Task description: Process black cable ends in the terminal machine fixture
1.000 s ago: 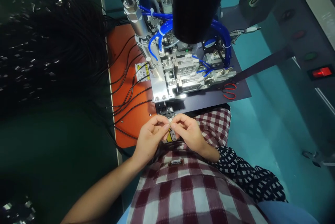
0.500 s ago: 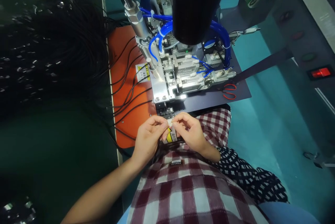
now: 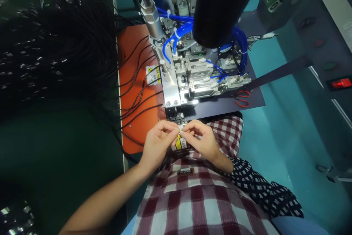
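Observation:
My left hand (image 3: 156,146) is closed in a pinch, thumb against forefinger, at the front end of the machine (image 3: 198,77). Facing it, my right hand (image 3: 202,141) pinches too, and the fingertips of both nearly meet. Whatever sits between them is too small and too covered to make out. Just below the fingers shows a yellow and white label (image 3: 180,142), partly hidden by them. Beyond the fingertips lies a small black and metal track (image 3: 178,116) of the machine.
Black cables (image 3: 137,100) run across an orange plate (image 3: 129,59) from a large dark bundle (image 3: 68,48) at left. Red-handled scissors (image 3: 243,99) lie on the grey base plate at right. A black cylinder (image 3: 220,7) hangs over the machine. A red switch (image 3: 341,83) is far right.
The view has shifted slightly, so the machine appears a little further right. Both hands stay pinched at the same place, with only small finger movements.

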